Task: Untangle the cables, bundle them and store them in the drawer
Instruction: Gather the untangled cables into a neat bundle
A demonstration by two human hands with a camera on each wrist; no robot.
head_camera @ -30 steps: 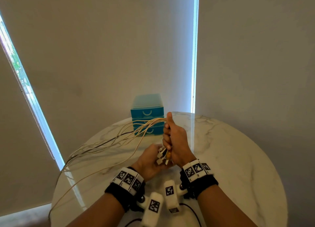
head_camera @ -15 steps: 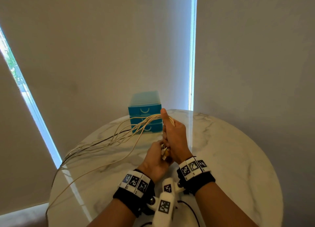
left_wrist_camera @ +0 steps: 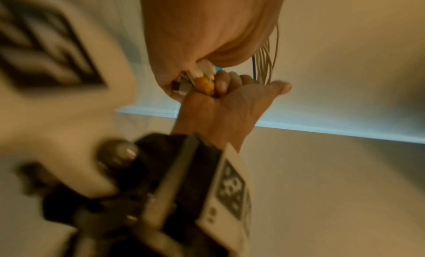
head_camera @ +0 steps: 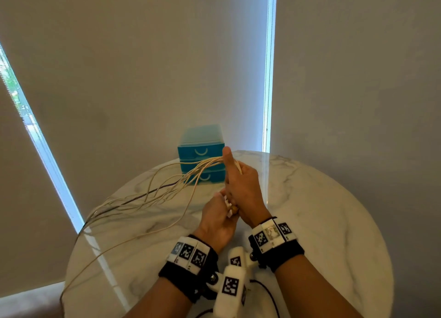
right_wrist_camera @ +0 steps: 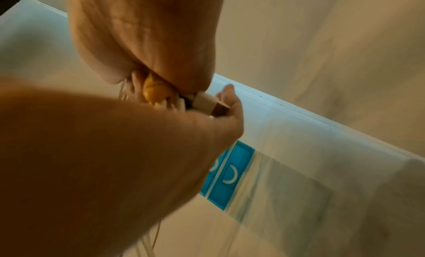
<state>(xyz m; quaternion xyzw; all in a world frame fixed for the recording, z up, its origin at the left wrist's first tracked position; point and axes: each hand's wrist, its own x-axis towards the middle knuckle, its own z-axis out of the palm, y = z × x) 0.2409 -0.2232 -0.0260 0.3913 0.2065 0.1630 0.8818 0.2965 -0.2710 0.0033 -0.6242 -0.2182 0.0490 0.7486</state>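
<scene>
Both fists, right hand (head_camera: 241, 186) & left hand (head_camera: 218, 218), grip cables (head_camera: 167, 188).

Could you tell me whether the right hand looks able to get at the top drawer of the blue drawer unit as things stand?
Probably not yet. The drawer unit sits just beyond the right hand, but that hand's grip is full of cables, which also drape across the drawer fronts. The left hand holds their plug ends.

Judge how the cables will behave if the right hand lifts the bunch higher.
Probably floppy: the cables sag from the right hand over the table edge. Likely light: they are thin. Strands fan apart, so may snag.
</scene>
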